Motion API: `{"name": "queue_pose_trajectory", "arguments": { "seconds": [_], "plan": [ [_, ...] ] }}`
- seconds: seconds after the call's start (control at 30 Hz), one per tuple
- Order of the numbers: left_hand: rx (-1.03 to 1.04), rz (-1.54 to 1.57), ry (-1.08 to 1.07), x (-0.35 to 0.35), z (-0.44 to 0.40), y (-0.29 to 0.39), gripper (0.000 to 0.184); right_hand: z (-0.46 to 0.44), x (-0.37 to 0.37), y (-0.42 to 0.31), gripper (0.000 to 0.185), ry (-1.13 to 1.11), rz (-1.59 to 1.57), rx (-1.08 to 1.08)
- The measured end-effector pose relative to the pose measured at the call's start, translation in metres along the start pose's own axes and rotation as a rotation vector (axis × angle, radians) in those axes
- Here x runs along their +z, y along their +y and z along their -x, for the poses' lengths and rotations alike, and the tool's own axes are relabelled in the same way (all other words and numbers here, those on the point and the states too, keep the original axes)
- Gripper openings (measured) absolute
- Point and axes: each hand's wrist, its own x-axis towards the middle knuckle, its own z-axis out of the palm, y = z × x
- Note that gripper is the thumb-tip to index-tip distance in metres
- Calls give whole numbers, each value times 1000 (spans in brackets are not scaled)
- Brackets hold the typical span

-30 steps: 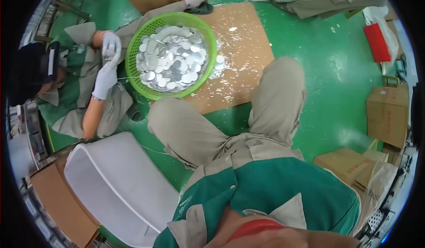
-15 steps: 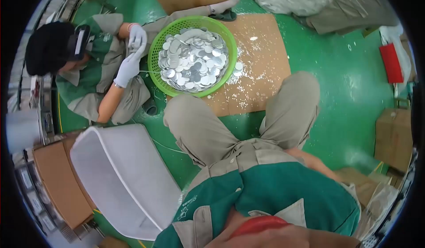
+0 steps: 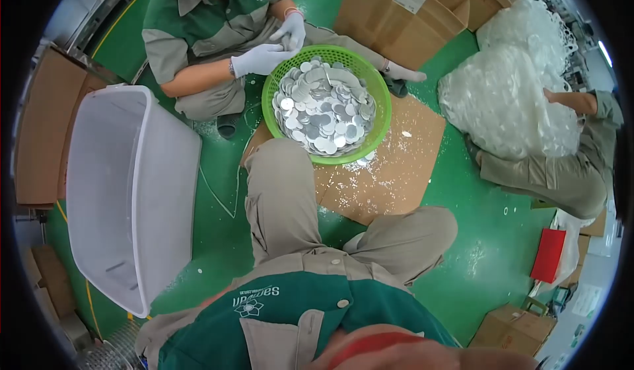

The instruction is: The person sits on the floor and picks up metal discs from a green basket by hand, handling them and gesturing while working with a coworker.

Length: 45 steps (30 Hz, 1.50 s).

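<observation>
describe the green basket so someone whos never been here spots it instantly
On the green floor lies a flat cardboard sheet. Over its upper-left part, just past the wearer's left knee, sits the basket. Its round, lime-green perforated wall and heap of silvery discs set it apart from the white tub and brown cardboard box.

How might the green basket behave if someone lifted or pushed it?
The green basket would probably feel heavy, being piled with silvery discs. Being perforated, it might flex slightly under load. Tilting could send discs sliding, since they lie loose.
</observation>
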Motion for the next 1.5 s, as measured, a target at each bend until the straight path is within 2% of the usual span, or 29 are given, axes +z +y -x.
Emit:
{"name": "queue_pose_trajectory", "arguments": {
  "seconds": [0.27, 0.37, 0.47, 0.5, 0.6, 0.7, 0.8, 0.83, 0.93, 1.0, 1.07, 1.1, 1.13, 1.2, 1.27, 1.3, 1.33, 1.37, 1.4, 1.47, 1.5],
  "plan": [
    [69, 36, -65, 4, 7, 15, 15, -30, 3, -10, 19, 73, 47, -122],
    [115, 59, -111, 5, 16, 25, 15, -53, 7, -44, 18, -10, 52, -282],
    [126, 125, -140, 12, 27, 33, 16, -66, 16, -76, 7, 8, 59, -191],
    [121, 154, -150, 13, 30, 38, 16, -80, 19, -50, 4, 101, 141, -194],
    [54, 251, -164, 21, 39, 57, 15, -110, 14, -36, 6, 66, 171, -138],
    [-30, 280, -189, 25, 46, 73, 15, -132, 11, -27, 13, -24, 599, -405],
    [-14, 61, -191, 19, 37, 73, 15, -145, 7, -21, 24, -257, 689, -296],
    [13, -50, -189, 16, 29, 72, 16, -148, 3, -17, 29, -313, 726, -304],
    [471, -279, -304, 0, 29, 111, 16, -155, -11, -15, 31, -281, 815, -322],
    [188, -210, -205, -15, 53, 190, 15, -160, -29, -22, 33, -267, 844, -278],
    [393, -93, -55, -23, 52, 241, 14, -166, -42, -49, 34, -210, 871, -273],
    [452, -104, -29, -23, 50, 269, 15, -174, -48, -60, 34, -213, 919, -177],
    [513, -117, -6, -17, 45, 295, 16, -183, -56, -61, 34, -171, 919, -208],
    [943, -252, 79, 12, 1, 326, 19, -197, -67, -68, 34, -108, 917, -250],
    [1120, -307, -65, 52, -24, 372, 20, -215, -79, -84, 34, -61, 920, -297],
    [865, -341, -245, 70, -23, 398, 23, -223, -86, -76, 34, -18, 897, -361],
    [932, -507, -319, 88, -36, 419, 26, -238, -91, -62, 34, 17, 871, -432],
    [1020, -530, -344, 113, -67, 429, 26, -249, -95, -54, 34, 41, 844, -504],
    [1103, -545, -358, 133, -95, 436, 26, -254, -98, -53, 34, 21, 867, -476],
    [1107, -421, -362, 149, -111, 447, 25, -254, -100, -41, 35, -42, 910, -414],
    [1159, -449, -335, 141, -108, 443, 25, -253, -104, -32, 36, -107, 893, -269]
  ]
}}
